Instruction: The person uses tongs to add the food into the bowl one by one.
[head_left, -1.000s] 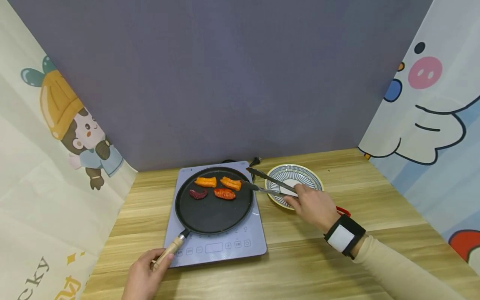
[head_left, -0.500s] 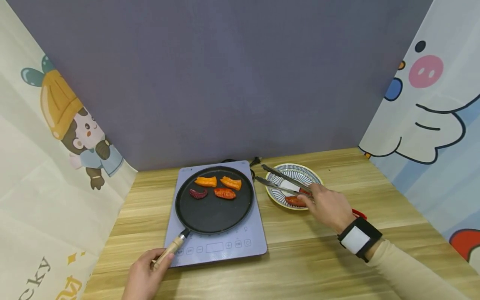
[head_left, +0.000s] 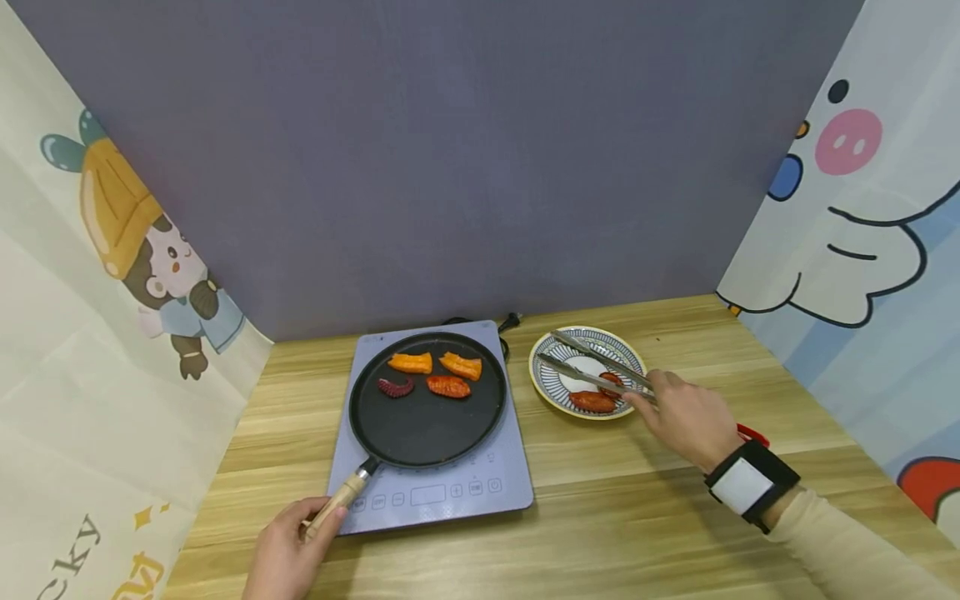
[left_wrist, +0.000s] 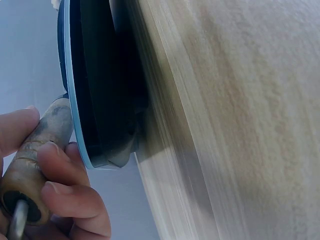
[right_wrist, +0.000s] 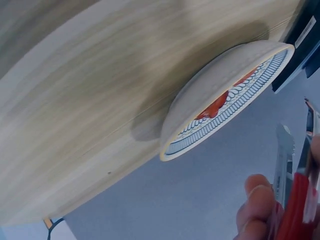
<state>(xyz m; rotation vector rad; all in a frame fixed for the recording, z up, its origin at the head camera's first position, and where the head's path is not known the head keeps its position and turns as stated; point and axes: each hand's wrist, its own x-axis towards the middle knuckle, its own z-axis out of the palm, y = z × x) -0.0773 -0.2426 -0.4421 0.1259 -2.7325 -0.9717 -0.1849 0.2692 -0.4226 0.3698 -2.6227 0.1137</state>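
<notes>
My left hand [head_left: 288, 546] grips the wooden handle [head_left: 337, 502] of a flat black frying pan [head_left: 427, 429]; the left wrist view shows fingers curled round that handle [left_wrist: 42, 140]. In the pan lie two orange pieces [head_left: 410, 363], a reddish wing-shaped piece [head_left: 448, 387] and a purple tentacle [head_left: 395, 387]. My right hand [head_left: 697, 423] holds metal tongs [head_left: 609, 363], their arms spread above a patterned plate [head_left: 551, 383]. Nothing shows between the tips. On the plate are a reddish-brown piece [head_left: 592, 402] and a red piece [head_left: 611, 383], partly hidden by the tongs.
The pan rests on a pale induction cooker [head_left: 510, 492] with touch buttons. Behind it lies a black cable with a plug [head_left: 512, 321]. A grey partition [head_left: 450, 167] rises at the table's back edge, with printed curtains [head_left: 847, 233] at both sides.
My right hand has drawn the tongs rightward, from beside an orange piece at the pan's edge to over the plate. More of the plate's pieces show now. The left hand stays on the handle.
</notes>
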